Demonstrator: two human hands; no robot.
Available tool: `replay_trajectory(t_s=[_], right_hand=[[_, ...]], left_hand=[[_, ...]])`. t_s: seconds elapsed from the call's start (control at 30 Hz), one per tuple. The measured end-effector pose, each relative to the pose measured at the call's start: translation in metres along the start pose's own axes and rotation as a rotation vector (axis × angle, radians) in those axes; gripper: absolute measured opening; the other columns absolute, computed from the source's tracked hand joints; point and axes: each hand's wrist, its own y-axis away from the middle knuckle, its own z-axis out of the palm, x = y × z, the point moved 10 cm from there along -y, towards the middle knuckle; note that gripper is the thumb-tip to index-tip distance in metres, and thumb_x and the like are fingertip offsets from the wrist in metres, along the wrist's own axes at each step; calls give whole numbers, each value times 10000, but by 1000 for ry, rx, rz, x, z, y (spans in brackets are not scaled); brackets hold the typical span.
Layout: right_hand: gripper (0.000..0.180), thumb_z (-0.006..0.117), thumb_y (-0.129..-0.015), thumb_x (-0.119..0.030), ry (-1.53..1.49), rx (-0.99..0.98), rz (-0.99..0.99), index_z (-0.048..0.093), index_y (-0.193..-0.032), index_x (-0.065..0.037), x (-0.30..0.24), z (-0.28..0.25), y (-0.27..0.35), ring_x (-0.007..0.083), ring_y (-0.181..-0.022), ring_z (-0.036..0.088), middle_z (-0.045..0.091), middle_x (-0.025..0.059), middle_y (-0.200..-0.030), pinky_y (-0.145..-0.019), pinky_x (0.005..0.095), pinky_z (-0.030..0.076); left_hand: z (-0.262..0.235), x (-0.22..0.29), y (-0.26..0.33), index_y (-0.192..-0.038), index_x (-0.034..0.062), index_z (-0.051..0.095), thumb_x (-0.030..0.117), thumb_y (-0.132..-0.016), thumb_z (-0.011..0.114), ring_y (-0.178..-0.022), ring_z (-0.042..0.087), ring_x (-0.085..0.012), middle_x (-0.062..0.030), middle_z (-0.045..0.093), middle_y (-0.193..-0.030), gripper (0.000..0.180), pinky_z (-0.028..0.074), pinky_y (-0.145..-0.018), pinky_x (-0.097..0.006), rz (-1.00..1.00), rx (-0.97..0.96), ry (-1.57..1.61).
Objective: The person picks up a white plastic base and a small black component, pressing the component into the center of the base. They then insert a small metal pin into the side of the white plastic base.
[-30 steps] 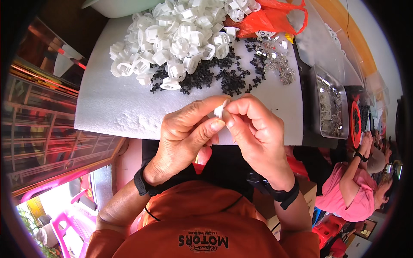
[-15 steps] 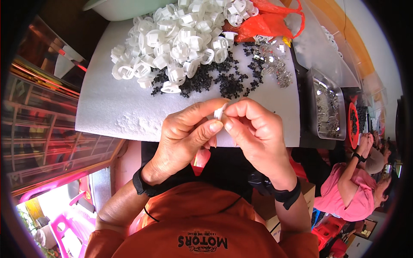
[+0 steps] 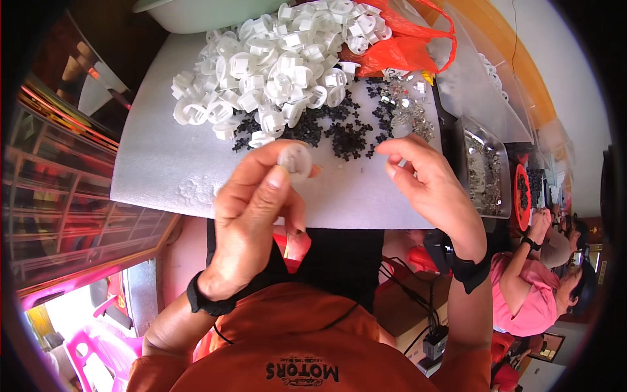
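My left hand [image 3: 258, 209] pinches a small round white plastic part [image 3: 295, 160] between thumb and fingers, raised above the near edge of a white foam sheet [image 3: 157, 163]. My right hand [image 3: 428, 183] is apart from it to the right, fingers loosely curled, hovering over the sheet close to a heap of small black plastic pieces [image 3: 339, 130]; I cannot tell whether it carries something tiny. Farther back lies a large pile of white ring-shaped plastic parts [image 3: 274, 59]. Small shiny metal pieces [image 3: 408, 108] are scattered at the right of the black heap.
A red plastic bag [image 3: 405, 39] lies at the far right of the sheet. A clear tray of metal parts [image 3: 486, 170] stands to the right. A pale bowl [image 3: 202, 10] is at the back. Another person in pink [image 3: 535, 287] sits at the right.
My hands, which were together working on the white part, have separated. The left keeps the part and lifted toward the camera; the right moved off to the right toward the black pieces.
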Motion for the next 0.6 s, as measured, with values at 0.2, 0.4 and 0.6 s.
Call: replay_trajectory(t_s=[0.2, 0.4, 0.6], right_hand=[[155, 549, -858, -4, 216, -62, -121, 591, -1006, -25, -9, 18, -17, 275, -771, 573, 541, 124, -882, -684, 355, 461], [139, 553, -849, 20, 242, -56, -141, 583, -982, -7, -10, 23, -16, 260, -764, 580, 536, 116, -871, -673, 344, 464], [77, 569, -841, 1, 321, 2, -170, 571, -918, -2, -15, 27, -18, 277, -736, 567, 536, 119, -850, -655, 354, 451]], left_hand=[[-35, 36, 0, -1189, -26, 520, 223, -979, 449, -502, 479, -84, -173, 642, -955, 334, 380, -449, -195, 164, 105, 37], [-56, 49, 6, -1191, -58, 507, 248, -974, 453, -489, 465, -84, -193, 636, -942, 379, 363, -440, -191, 231, 148, 30], [-58, 49, 7, -1197, -71, 500, 234, -973, 445, -489, 453, -77, -190, 635, -940, 383, 355, -439, -184, 228, 182, 11]])
